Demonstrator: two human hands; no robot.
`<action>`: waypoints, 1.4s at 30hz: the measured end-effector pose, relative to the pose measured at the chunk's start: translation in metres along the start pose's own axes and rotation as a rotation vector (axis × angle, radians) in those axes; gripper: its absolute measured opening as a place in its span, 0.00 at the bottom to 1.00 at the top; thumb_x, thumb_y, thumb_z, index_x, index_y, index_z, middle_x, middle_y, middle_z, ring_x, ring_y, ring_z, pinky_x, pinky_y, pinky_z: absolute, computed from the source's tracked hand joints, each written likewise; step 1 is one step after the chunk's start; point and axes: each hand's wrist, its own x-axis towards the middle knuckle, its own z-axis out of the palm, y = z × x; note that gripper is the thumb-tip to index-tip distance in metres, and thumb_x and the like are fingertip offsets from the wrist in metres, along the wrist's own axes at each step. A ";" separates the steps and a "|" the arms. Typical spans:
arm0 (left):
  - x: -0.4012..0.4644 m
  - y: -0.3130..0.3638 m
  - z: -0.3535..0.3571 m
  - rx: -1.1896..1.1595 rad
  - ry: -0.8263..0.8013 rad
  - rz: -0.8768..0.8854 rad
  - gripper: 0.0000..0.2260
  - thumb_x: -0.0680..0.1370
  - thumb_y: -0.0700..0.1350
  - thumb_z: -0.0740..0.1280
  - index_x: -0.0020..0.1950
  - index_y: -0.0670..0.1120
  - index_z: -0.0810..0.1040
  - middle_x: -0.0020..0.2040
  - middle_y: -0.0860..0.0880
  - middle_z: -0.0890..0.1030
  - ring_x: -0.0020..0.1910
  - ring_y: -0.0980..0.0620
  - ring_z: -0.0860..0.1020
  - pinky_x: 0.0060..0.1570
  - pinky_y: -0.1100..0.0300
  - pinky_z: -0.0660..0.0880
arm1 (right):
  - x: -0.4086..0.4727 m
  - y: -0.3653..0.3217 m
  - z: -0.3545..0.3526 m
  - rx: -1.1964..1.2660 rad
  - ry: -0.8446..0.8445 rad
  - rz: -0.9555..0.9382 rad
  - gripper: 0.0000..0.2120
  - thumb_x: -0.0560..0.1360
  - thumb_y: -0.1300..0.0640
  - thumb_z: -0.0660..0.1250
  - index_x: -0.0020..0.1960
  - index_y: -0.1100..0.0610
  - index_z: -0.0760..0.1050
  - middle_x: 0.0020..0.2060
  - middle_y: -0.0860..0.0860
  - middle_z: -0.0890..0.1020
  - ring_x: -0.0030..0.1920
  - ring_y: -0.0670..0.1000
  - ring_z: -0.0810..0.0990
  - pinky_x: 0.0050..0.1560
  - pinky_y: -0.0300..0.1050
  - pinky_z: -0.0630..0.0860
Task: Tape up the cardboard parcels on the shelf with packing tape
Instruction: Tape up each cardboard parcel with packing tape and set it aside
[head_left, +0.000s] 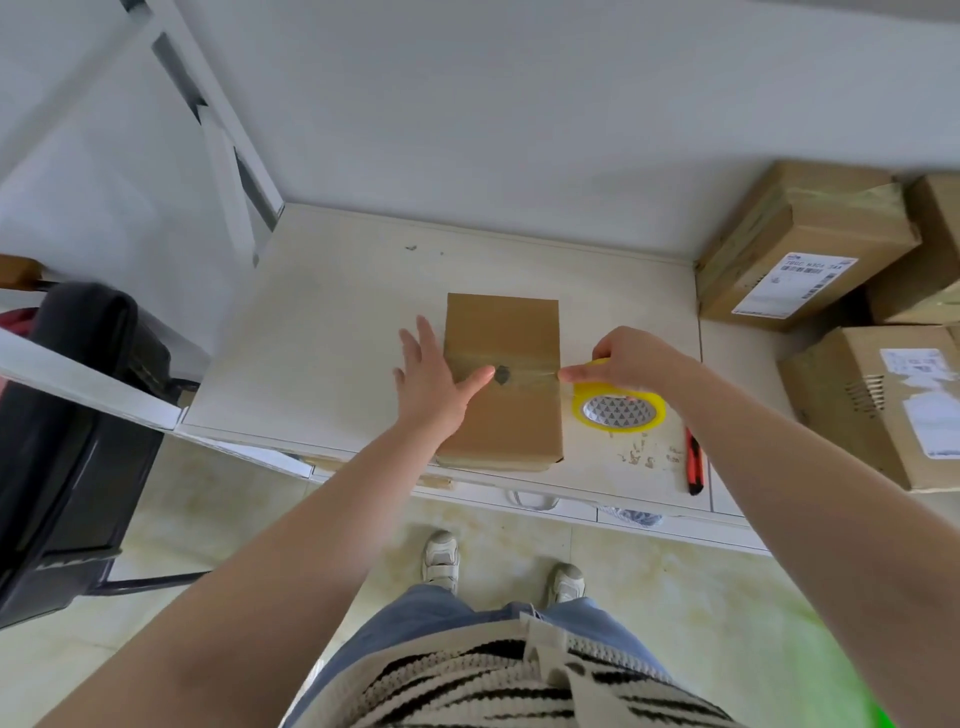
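Observation:
A plain brown cardboard parcel (503, 332) lies flat on the white shelf (322, 332), with a strip of clear tape running across its middle over a dark spot. My left hand (434, 371) lies flat and open against the parcel's left side, its thumb pressing the tape on top. My right hand (631, 361) grips a yellow roll of packing tape (619, 410) at the parcel's right edge, with the forefinger at the stretched tape.
An orange and black utility knife (695, 465) lies near the shelf's front edge, right of the roll. Several labelled cardboard boxes (795, 244) are stacked at the right. A black chair (78, 415) stands at the left. White shelf posts rise at the back left.

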 end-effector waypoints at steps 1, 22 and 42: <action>-0.003 0.007 0.002 0.216 0.078 0.089 0.42 0.81 0.57 0.63 0.80 0.46 0.36 0.81 0.43 0.38 0.80 0.45 0.43 0.77 0.47 0.42 | 0.001 0.001 0.000 -0.010 0.004 -0.002 0.32 0.66 0.26 0.67 0.32 0.57 0.72 0.28 0.51 0.75 0.31 0.51 0.75 0.36 0.45 0.69; 0.010 0.028 0.035 0.826 0.104 0.512 0.28 0.83 0.58 0.40 0.80 0.51 0.35 0.79 0.43 0.32 0.78 0.43 0.34 0.76 0.39 0.39 | 0.000 0.022 0.019 0.193 -0.033 -0.097 0.28 0.72 0.32 0.65 0.33 0.57 0.73 0.28 0.51 0.73 0.32 0.52 0.73 0.36 0.44 0.67; 0.003 0.041 0.057 0.763 0.149 0.404 0.31 0.80 0.59 0.36 0.81 0.47 0.38 0.81 0.45 0.38 0.80 0.45 0.40 0.77 0.42 0.39 | -0.001 0.021 0.017 0.146 -0.005 -0.100 0.26 0.73 0.33 0.64 0.31 0.55 0.71 0.28 0.50 0.71 0.31 0.49 0.71 0.34 0.43 0.66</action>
